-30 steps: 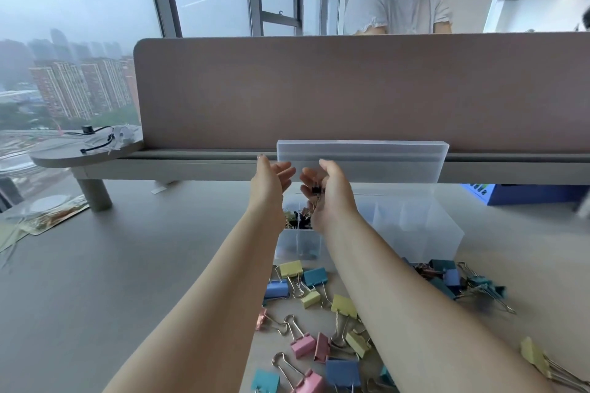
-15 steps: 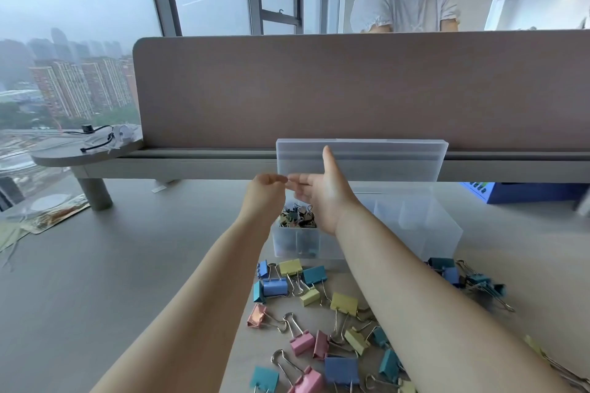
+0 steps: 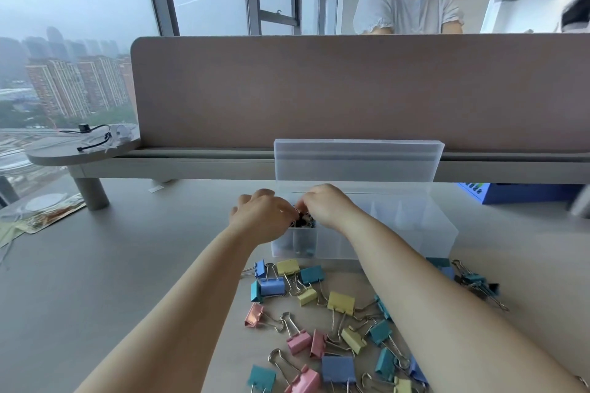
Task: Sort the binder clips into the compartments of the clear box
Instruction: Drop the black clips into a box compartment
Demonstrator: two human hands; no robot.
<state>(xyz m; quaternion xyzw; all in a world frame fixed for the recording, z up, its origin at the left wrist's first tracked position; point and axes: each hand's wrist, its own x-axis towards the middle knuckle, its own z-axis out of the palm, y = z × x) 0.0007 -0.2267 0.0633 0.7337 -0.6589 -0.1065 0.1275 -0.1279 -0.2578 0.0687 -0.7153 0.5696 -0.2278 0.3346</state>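
- Nearest the camera, below both forearms: loose coloured binder clips (image 3: 341, 300) (pink, yellow, blue, teal) scattered on the tabletop (image 3: 127, 265), handles pointing every way.
- More of these clips lie right of the right forearm, partly blurred.
- Just beyond the clips, under the hands: clear box (image 3: 399, 233) standing on the tabletop, open.
- Left hand (image 3: 260, 218): back up, fingers curled downward over the box's left end compartment (image 3: 295, 242).
- Right hand (image 3: 327, 206): just beside the left hand, fingers curled, over the same compartment.
- Small dark clips (image 3: 303, 221) show between the two hands, at the top of that compartment. Fingertips of both hands meet there; cannot tell whether either hand actually pinches a clip.
- Compartments to the right of the right hand look see-through; contents not readable.
- Beyond the hands: the box's lid (image 3: 357, 159), upright.
- Far right of the hands: blue box (image 3: 517, 193).
- Behind the lid: brown partition panel (image 3: 319, 89).
- Past the panel: a person in a white top (image 3: 412, 3).
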